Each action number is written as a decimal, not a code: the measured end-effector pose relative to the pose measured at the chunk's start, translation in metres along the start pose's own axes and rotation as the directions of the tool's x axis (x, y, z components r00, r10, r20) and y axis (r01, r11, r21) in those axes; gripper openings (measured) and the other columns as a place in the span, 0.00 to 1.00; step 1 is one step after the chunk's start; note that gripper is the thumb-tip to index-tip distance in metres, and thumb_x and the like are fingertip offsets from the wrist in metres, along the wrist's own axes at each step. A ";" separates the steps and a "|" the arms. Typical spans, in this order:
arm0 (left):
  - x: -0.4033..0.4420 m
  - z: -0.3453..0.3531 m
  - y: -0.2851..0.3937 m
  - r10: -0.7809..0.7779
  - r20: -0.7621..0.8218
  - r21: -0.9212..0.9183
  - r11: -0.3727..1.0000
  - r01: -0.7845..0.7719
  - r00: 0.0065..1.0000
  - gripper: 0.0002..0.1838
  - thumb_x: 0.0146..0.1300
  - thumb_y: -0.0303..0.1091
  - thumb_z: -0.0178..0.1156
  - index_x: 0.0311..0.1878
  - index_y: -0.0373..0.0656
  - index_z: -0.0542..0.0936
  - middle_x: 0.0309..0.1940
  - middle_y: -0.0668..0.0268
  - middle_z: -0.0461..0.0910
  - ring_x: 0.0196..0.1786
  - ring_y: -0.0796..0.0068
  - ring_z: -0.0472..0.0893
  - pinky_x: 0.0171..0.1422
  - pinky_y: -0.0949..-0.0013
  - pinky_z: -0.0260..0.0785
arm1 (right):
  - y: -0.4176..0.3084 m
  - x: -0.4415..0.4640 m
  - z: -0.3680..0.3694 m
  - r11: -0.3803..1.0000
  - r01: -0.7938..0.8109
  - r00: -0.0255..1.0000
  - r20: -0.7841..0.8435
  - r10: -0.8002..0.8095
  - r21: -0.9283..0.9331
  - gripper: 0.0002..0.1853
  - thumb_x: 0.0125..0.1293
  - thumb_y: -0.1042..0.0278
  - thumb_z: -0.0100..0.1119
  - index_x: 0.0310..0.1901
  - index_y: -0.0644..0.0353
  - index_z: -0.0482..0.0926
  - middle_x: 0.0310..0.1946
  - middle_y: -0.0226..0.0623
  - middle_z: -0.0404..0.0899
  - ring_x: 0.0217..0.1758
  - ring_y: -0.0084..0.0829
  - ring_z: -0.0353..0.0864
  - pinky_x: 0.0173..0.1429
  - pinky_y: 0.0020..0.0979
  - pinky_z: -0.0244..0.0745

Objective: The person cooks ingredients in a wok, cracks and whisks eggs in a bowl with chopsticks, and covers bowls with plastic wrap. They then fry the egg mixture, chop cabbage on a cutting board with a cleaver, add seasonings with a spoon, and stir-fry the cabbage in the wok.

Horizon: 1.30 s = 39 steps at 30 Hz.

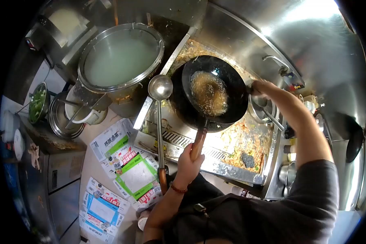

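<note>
My left hand point(190, 164) is wrapped around the wooden handle of a black wok point(236, 101). Brown, bubbling liquid point(209, 94) lies in the bottom of the wok. My right hand point(262, 88) is at the wok's right rim, above a small metal pot point(274, 110). Its fingers look curled, but what they hold, if anything, is hidden. A utensil with a metal handle point(274, 120) rests in that pot. To the left of the wok lies a long-handled ladle point(160, 87), bowl upward, its wooden end near my left wrist.
A large pot of cloudy liquid point(122, 57) stands to the left. Food scraps point(248, 148) cover parts of the metal stove top point(232, 173). Flattened cartons point(138, 175) lie on the floor. A faucet point(277, 60) is on the right wall; a bowl of chopped greens point(38, 103) sits far left.
</note>
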<state>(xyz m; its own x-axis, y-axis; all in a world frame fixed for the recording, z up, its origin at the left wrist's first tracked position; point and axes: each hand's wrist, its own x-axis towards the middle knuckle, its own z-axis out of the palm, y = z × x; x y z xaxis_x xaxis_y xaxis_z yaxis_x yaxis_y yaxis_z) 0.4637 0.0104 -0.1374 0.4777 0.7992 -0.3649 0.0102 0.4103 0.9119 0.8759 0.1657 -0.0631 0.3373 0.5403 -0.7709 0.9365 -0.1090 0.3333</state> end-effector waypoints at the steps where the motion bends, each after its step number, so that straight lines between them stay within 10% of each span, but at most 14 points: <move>1: 0.000 0.001 0.000 0.009 -0.002 -0.003 1.000 -0.009 1.000 0.24 0.53 0.31 0.60 0.52 0.30 0.69 0.34 0.58 0.76 0.35 0.73 0.75 0.39 0.71 0.68 | 0.006 0.013 -0.005 0.965 -0.068 0.978 -0.206 0.015 -0.253 0.15 0.60 0.59 0.52 0.47 0.49 0.76 0.26 0.39 0.80 0.34 0.39 0.82 0.35 0.35 0.78; 3: 0.004 0.006 0.001 0.024 -0.007 -0.014 1.000 -0.024 1.000 0.24 0.53 0.31 0.60 0.52 0.30 0.69 0.35 0.59 0.76 0.35 0.74 0.75 0.39 0.72 0.68 | -0.015 0.051 0.000 0.979 -0.190 0.817 -0.566 0.112 -0.080 0.19 0.56 0.57 0.55 0.50 0.49 0.76 0.28 0.43 0.81 0.30 0.42 0.82 0.34 0.35 0.77; 5: -0.002 0.001 0.002 0.008 0.005 -0.051 0.999 -0.008 1.000 0.25 0.52 0.31 0.61 0.52 0.30 0.69 0.35 0.58 0.76 0.35 0.74 0.75 0.40 0.72 0.68 | -0.022 0.011 0.026 0.933 0.230 0.839 -0.542 -0.045 0.278 0.24 0.53 0.54 0.58 0.53 0.46 0.74 0.31 0.43 0.81 0.31 0.43 0.82 0.34 0.36 0.77; 7: 0.004 0.001 0.006 0.013 0.034 -0.080 0.997 -0.011 0.999 0.24 0.52 0.31 0.61 0.51 0.29 0.69 0.33 0.59 0.76 0.34 0.74 0.75 0.39 0.72 0.68 | -0.034 -0.040 0.051 0.899 0.128 0.971 -0.239 -0.026 0.420 0.27 0.51 0.52 0.59 0.56 0.44 0.73 0.36 0.45 0.81 0.37 0.43 0.82 0.39 0.37 0.77; 10: 0.002 0.006 -0.006 0.074 0.004 -0.068 0.995 -0.073 0.997 0.15 0.58 0.27 0.57 0.49 0.36 0.70 0.24 0.74 0.68 0.20 0.87 0.66 0.22 0.80 0.58 | -0.018 -0.040 0.072 0.894 0.081 0.871 -0.467 0.152 0.442 0.25 0.53 0.51 0.58 0.55 0.45 0.74 0.40 0.45 0.80 0.44 0.42 0.80 0.46 0.37 0.75; 11: 0.005 0.002 -0.009 0.023 0.030 -0.040 0.999 -0.022 0.999 0.24 0.53 0.32 0.60 0.50 0.26 0.68 0.29 0.61 0.75 0.33 0.75 0.73 0.38 0.70 0.67 | -0.038 -0.039 0.057 0.850 -0.005 0.834 -0.467 0.294 0.526 0.22 0.55 0.51 0.57 0.52 0.44 0.77 0.41 0.45 0.80 0.45 0.40 0.80 0.47 0.36 0.75; 14: 0.000 0.000 -0.001 -0.103 0.018 -0.018 0.994 0.104 0.994 0.25 0.53 0.32 0.61 0.52 0.29 0.68 0.27 0.66 0.74 0.26 0.80 0.72 0.30 0.74 0.66 | -0.081 0.089 0.060 0.778 0.309 0.714 -0.674 0.190 0.547 0.19 0.56 0.60 0.61 0.48 0.58 0.77 0.38 0.42 0.82 0.38 0.32 0.80 0.43 0.31 0.74; 16: 0.002 0.000 0.008 -0.024 0.066 -0.081 0.996 0.029 0.998 0.20 0.55 0.30 0.60 0.49 0.31 0.69 0.24 0.69 0.72 0.22 0.84 0.69 0.24 0.77 0.63 | -0.148 0.051 0.048 0.446 0.548 0.676 -0.689 0.263 0.708 0.15 0.59 0.63 0.59 0.46 0.61 0.78 0.34 0.38 0.81 0.29 0.33 0.79 0.33 0.33 0.76; 18: -0.005 0.004 0.021 -0.019 0.081 -0.199 0.979 0.035 0.997 0.14 0.58 0.28 0.58 0.46 0.33 0.69 0.21 0.71 0.70 0.19 0.85 0.67 0.22 0.78 0.60 | -0.170 -0.054 0.028 -0.159 0.251 0.957 -0.270 -0.109 0.955 0.22 0.63 0.56 0.55 0.54 0.60 0.71 0.27 0.43 0.77 0.23 0.37 0.76 0.23 0.36 0.73; 21: -0.004 0.004 0.021 -0.025 0.103 -0.185 0.982 0.044 0.994 0.12 0.58 0.27 0.58 0.43 0.35 0.70 0.22 0.71 0.70 0.19 0.85 0.68 0.21 0.79 0.60 | -0.180 -0.066 0.014 -0.618 -0.245 0.896 -0.069 -0.438 0.747 0.19 0.64 0.54 0.50 0.50 0.59 0.67 0.24 0.40 0.72 0.20 0.34 0.73 0.17 0.34 0.73; 24: -0.004 0.003 0.029 -0.092 0.088 -0.160 0.982 0.105 0.992 0.11 0.56 0.28 0.58 0.41 0.37 0.70 0.21 0.72 0.70 0.19 0.85 0.68 0.22 0.79 0.60 | -0.157 0.008 -0.025 -0.766 0.048 0.987 -0.150 -0.063 0.641 0.17 0.66 0.53 0.47 0.43 0.59 0.64 0.30 0.44 0.72 0.22 0.34 0.71 0.18 0.35 0.71; 28: -0.002 0.002 0.023 -0.043 0.106 -0.124 0.991 0.057 0.993 0.12 0.56 0.29 0.59 0.42 0.37 0.70 0.22 0.72 0.70 0.19 0.85 0.68 0.23 0.79 0.61 | -0.131 -0.020 0.036 -0.147 0.257 0.880 -0.294 -0.373 0.955 0.21 0.65 0.54 0.49 0.55 0.58 0.68 0.40 0.44 0.77 0.38 0.37 0.77 0.37 0.40 0.75; 32: 0.001 0.004 0.005 -0.040 0.056 -0.162 0.986 0.049 0.998 0.18 0.56 0.27 0.58 0.50 0.33 0.68 0.24 0.69 0.71 0.19 0.84 0.69 0.21 0.78 0.61 | -0.054 -0.078 0.067 0.837 0.297 0.954 -0.108 -0.279 0.459 0.27 0.63 0.53 0.53 0.62 0.53 0.67 0.48 0.41 0.78 0.49 0.34 0.75 0.53 0.33 0.69; 39: 0.001 0.004 0.027 -0.130 0.076 -0.135 0.981 0.139 0.989 0.24 0.56 0.25 0.57 0.56 0.30 0.64 0.24 0.69 0.71 0.19 0.84 0.68 0.21 0.78 0.62 | -0.103 -0.022 0.036 0.603 0.118 0.985 -0.168 0.027 0.789 0.30 0.58 0.50 0.57 0.61 0.50 0.68 0.53 0.44 0.75 0.54 0.41 0.73 0.57 0.34 0.69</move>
<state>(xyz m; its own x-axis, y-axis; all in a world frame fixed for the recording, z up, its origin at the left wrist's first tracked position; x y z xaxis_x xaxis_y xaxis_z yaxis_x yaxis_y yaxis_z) 0.4679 0.0204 -0.1124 0.5374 0.7037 -0.4648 -0.0421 0.5728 0.8186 0.7760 0.1353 -0.1000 0.3415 0.6700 -0.6591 0.6806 -0.6599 -0.3182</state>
